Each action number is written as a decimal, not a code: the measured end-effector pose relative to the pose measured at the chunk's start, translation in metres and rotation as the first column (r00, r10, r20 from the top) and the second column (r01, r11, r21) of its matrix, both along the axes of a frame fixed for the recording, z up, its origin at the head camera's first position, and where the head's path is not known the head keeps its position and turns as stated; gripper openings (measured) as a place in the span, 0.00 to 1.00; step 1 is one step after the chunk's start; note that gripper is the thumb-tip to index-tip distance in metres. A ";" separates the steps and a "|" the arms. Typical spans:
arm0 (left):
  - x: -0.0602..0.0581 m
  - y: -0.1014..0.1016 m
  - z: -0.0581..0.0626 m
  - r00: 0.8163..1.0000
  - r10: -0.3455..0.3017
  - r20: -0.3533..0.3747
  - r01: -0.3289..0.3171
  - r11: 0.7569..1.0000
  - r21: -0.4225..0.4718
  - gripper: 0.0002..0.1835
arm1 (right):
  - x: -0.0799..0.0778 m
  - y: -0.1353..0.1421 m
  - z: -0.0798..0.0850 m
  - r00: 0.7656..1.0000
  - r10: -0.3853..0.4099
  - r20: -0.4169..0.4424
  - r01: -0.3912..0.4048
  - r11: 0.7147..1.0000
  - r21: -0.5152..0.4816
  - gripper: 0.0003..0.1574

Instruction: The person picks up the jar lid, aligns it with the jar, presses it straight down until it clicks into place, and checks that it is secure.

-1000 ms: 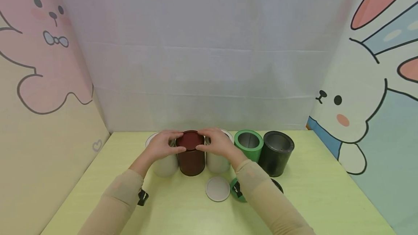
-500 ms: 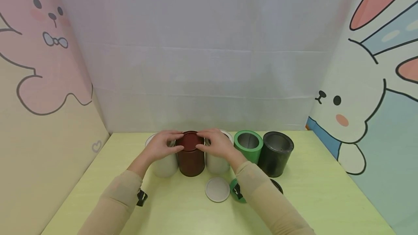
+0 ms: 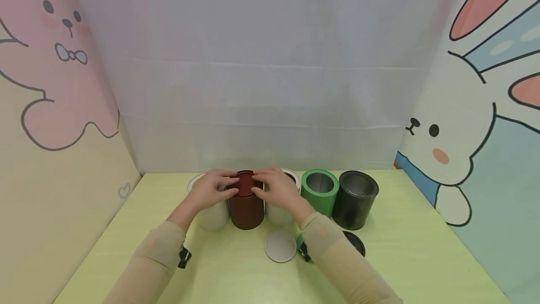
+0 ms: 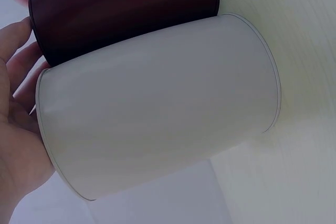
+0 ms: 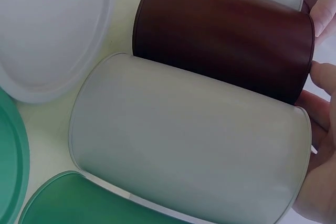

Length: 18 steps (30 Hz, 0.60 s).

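Observation:
A dark red can (image 3: 247,212) stands upright in a row, with a dark red lid (image 3: 245,185) on its top. My left hand (image 3: 209,188) grips the lid's left edge, thumb on the near side and fingers on the far side. From the other side my right hand (image 3: 278,187) holds the lid's right edge in the same way. A white can (image 4: 157,103) touches the red can on its left, under my left hand. Another white can (image 5: 194,135) stands close on its right, its top partly hidden by my right hand.
A green can (image 3: 319,196) and a black can (image 3: 355,203), both without lids, continue the row rightward. In front lie a white lid (image 3: 281,246), a green lid (image 5: 10,156) and a black lid (image 3: 355,243), partly behind my right sleeve. A white cloth backdrop (image 3: 270,83) rises behind.
Fingers of both hands have shifted slightly inward over the red lid. The cans and the loose lids keep their places; the head view has shifted a little.

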<state>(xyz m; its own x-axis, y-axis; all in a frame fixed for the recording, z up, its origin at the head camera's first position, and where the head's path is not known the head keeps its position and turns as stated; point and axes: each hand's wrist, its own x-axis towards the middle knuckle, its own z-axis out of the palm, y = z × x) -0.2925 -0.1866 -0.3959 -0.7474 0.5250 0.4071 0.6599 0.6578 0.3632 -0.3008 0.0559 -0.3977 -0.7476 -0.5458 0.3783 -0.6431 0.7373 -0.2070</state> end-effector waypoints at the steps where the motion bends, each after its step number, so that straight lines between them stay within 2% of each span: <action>1: 0.000 0.000 0.000 1.000 -0.003 -0.004 0.003 1.000 0.000 0.20 | 0.000 0.000 0.000 1.000 -0.002 0.001 0.002 1.000 -0.003 0.24; 8: -0.002 0.001 -0.002 1.000 -0.016 -0.016 0.016 1.000 -0.003 0.18 | 0.001 0.000 -0.002 1.000 -0.012 0.003 0.012 1.000 -0.007 0.24; 18: -0.003 0.000 -0.003 1.000 0.002 0.014 -0.002 1.000 -0.005 0.17 | -0.002 -0.002 -0.002 0.999 -0.028 0.036 0.028 1.000 0.000 0.25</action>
